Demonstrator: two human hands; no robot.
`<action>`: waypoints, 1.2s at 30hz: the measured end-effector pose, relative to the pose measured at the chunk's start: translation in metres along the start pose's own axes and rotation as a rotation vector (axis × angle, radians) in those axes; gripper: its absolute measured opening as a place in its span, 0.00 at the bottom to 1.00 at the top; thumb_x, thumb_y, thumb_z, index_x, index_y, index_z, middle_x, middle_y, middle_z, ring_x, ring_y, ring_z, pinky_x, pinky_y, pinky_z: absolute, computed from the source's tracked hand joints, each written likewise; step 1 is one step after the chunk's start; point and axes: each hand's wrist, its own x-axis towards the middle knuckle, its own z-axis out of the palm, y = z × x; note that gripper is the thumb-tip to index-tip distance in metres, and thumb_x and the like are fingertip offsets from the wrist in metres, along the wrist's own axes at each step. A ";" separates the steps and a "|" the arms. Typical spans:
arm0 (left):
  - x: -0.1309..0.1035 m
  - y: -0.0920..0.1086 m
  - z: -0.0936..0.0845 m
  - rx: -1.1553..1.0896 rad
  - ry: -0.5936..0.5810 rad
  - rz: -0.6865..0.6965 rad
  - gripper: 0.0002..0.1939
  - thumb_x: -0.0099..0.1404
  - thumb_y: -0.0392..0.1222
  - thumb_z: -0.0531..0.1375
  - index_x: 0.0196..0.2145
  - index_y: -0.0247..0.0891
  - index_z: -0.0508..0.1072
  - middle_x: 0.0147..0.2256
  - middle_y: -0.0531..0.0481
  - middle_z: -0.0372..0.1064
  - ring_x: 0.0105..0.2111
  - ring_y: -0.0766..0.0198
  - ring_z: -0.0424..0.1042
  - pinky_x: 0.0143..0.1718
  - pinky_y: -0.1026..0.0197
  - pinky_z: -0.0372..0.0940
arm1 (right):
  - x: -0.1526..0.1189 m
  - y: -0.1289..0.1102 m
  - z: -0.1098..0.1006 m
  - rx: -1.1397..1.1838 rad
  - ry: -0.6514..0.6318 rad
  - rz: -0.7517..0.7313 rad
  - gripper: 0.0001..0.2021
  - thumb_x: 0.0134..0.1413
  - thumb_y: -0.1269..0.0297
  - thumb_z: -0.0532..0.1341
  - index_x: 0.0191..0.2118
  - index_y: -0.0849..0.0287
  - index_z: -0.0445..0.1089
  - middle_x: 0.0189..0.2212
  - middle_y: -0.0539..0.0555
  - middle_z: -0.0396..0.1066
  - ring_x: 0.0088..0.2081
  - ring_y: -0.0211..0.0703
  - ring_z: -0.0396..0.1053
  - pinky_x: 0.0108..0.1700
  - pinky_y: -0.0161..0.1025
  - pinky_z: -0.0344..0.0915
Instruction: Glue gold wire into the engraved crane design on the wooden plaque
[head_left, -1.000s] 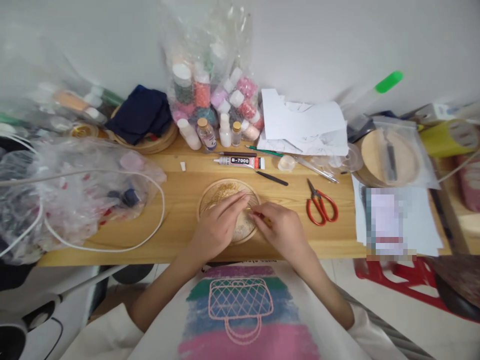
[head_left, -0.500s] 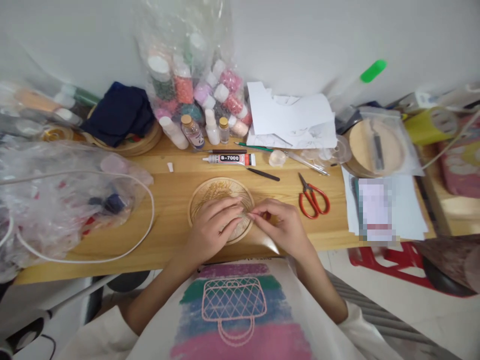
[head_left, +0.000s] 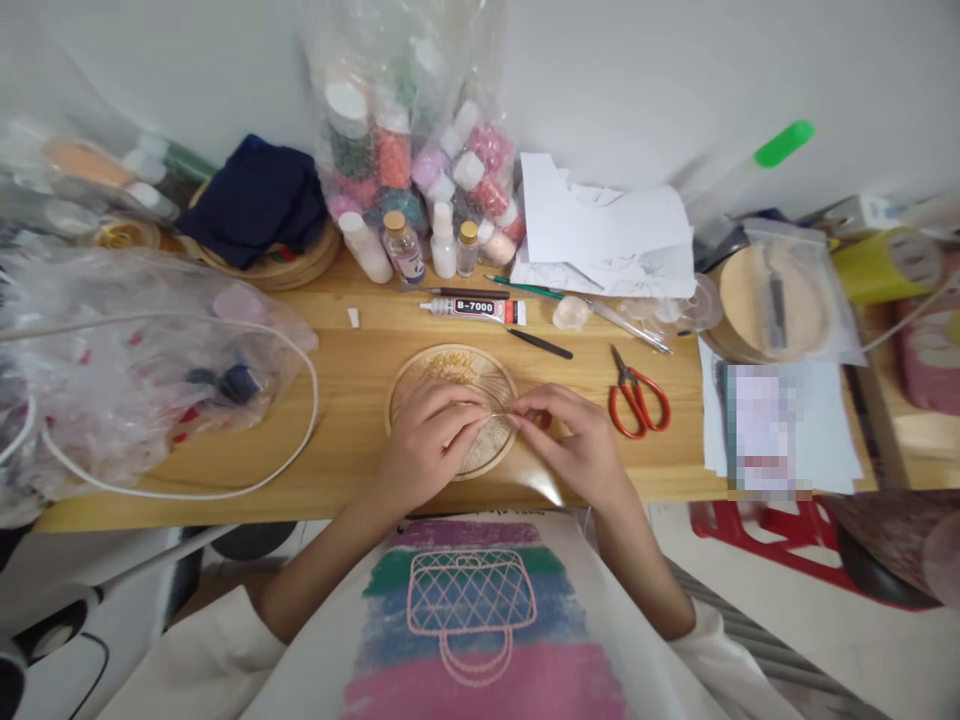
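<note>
A round wooden tray point(head_left: 397, 376) with thin golden pieces in it lies on the wooden table. Over its lower middle, my left hand point(head_left: 436, 432) pinches one end of a thin yellowish piece point(head_left: 498, 414). My right hand point(head_left: 571, 436), at the tray's right edge, has thumb and forefinger closed on the other end of that piece. Between the two sets of fingertips a short stretch of it shows. Red-handled pliers point(head_left: 636, 396) lie to the right of my right hand.
Behind the tray lie a B-7000 glue tube point(head_left: 474, 308), dark tweezers point(head_left: 538, 344) and small bottles point(head_left: 403, 246). A white cable point(head_left: 315, 410) loops at the left beside plastic bags point(head_left: 135, 370). Papers point(head_left: 829, 430) lie right.
The view has shifted, so the table items appear farther right. My hands' fingertips have moved slightly apart, and the thin piece between them now shows.
</note>
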 end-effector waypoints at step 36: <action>0.007 -0.009 -0.001 0.118 -0.162 0.126 0.04 0.68 0.35 0.57 0.35 0.41 0.71 0.34 0.54 0.75 0.35 0.62 0.72 0.42 0.53 0.65 | 0.005 -0.001 -0.004 -0.287 -0.164 -0.165 0.06 0.63 0.67 0.57 0.36 0.59 0.71 0.29 0.52 0.74 0.31 0.38 0.71 0.32 0.33 0.63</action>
